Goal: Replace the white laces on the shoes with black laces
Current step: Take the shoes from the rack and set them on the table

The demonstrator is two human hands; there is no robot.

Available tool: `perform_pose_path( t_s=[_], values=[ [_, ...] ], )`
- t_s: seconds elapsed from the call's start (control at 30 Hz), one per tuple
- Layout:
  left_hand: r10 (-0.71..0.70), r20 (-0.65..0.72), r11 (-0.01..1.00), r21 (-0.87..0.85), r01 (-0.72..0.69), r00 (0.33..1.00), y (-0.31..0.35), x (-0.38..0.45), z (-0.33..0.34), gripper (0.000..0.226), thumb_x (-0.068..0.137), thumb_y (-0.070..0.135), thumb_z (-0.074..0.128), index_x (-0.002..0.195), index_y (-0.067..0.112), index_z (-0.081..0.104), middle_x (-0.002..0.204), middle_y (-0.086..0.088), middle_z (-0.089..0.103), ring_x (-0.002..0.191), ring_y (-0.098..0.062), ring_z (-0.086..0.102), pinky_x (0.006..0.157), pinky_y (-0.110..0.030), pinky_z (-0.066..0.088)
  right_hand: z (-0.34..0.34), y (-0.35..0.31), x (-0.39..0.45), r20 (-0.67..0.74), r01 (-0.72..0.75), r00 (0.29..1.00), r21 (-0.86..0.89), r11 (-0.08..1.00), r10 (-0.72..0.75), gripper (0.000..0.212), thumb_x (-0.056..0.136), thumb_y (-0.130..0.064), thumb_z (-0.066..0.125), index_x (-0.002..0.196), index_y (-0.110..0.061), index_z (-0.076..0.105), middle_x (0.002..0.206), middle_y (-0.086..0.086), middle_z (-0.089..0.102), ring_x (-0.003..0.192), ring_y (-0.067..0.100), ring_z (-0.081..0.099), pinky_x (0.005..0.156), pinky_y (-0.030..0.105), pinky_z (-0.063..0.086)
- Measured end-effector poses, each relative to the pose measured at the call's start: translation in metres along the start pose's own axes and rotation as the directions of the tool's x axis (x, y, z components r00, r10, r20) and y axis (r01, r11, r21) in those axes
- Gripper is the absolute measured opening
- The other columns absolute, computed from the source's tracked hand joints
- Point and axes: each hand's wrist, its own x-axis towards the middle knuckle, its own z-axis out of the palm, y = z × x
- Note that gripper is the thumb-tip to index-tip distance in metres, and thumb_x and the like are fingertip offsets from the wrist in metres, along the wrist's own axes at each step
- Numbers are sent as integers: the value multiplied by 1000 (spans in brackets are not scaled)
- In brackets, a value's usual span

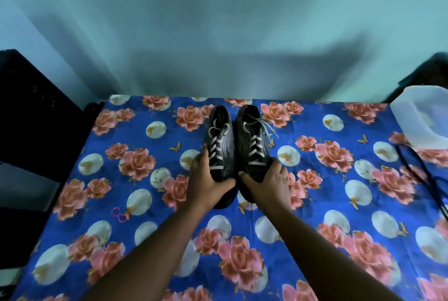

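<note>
Two black shoes stand side by side on the blue flowered sheet, toes toward me. The left shoe and the right shoe both carry white laces, with loose ends trailing off the right shoe's far side. My left hand grips the toe of the left shoe. My right hand grips the toe of the right shoe. Black laces lie stretched on the sheet at the far right.
The flowered sheet covers a bed against a pale green wall. A translucent plastic container sits at the right rear corner. Dark furniture stands off the left edge. A small pink band lies left of my arm.
</note>
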Motion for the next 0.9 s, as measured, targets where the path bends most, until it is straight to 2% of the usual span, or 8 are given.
perform_pose_path(
  t_s=[0.1, 0.27, 0.4, 0.47, 0.57, 0.7, 0.8, 0.9],
  values=[
    [114, -26, 993, -8, -114, 993, -23, 0, 9, 121, 58, 63, 76, 160, 36, 17, 154, -2, 36, 142, -20, 40, 114, -47, 41, 8, 22, -1, -16, 127, 992, -8, 992, -127, 106, 70, -86, 59, 148, -22, 28, 138, 7, 44, 136, 30, 40, 111, 53, 37],
    [217, -56, 967, -127, -223, 975, -34, 0, 11, 99, 64, 45, 86, 151, 39, 37, 137, 10, 60, 125, -11, 59, 105, -38, 50, 12, 42, 2, 17, 253, 967, -18, 967, -252, 122, 59, -98, 49, 151, -22, 27, 142, 12, 43, 137, 35, 39, 110, 56, 38],
    [174, -114, 976, -111, -186, 978, -29, -20, 9, 130, 57, 62, 84, 161, 37, 8, 160, 3, 38, 141, -19, 45, 114, -44, 42, 10, 46, -4, 14, 345, 938, 58, 937, -347, 117, 66, -89, 60, 156, -27, 22, 146, 15, 42, 140, 36, 37, 112, 56, 35],
    [188, -150, 980, -41, -197, 971, -32, -37, 13, 127, 67, 57, 85, 162, 34, 4, 165, 0, 29, 147, -22, 37, 118, -46, 37, 11, 54, -14, -1, 382, 924, 78, 921, -383, 117, 65, -89, 60, 157, -29, 19, 146, 15, 42, 139, 36, 39, 112, 57, 36],
    [289, -200, 957, 73, -280, 936, -35, -66, 25, 113, 77, 42, 86, 162, 24, 13, 163, -4, 30, 146, -24, 35, 117, -36, 35, 14, 66, -34, -20, 441, 897, 16, 897, -441, 114, 71, -84, 62, 158, -26, 17, 150, 14, 40, 140, 37, 39, 113, 53, 36],
    [371, -221, 919, 224, -323, 902, -41, -80, 33, 104, 81, 48, 81, 161, 23, 20, 161, -9, 28, 148, -28, 31, 118, -39, 33, 15, 73, -42, -27, 486, 873, -41, 873, -487, 113, 74, -82, 62, 159, -25, 14, 154, 13, 36, 142, 36, 38, 113, 50, 36],
    [390, -210, 902, 282, -327, 896, -38, -73, 30, 91, 87, 52, 74, 160, 26, 25, 163, -9, 25, 148, -29, 31, 119, -42, 34, 13, 65, -34, -22, 517, 856, -15, 856, -517, 109, 75, -79, 65, 158, -28, 15, 154, 13, 35, 139, 35, 43, 111, 50, 42],
    [385, -192, 898, 304, -318, 903, -34, -60, 27, 88, 89, 57, 68, 161, 31, 24, 168, -7, 14, 153, -28, 22, 122, -41, 28, 7, 51, -17, -10, 549, 835, 73, 833, -549, 108, 75, -77, 67, 158, -28, 17, 157, 13, 31, 135, 35, 47, 106, 52, 48]
  ],
)
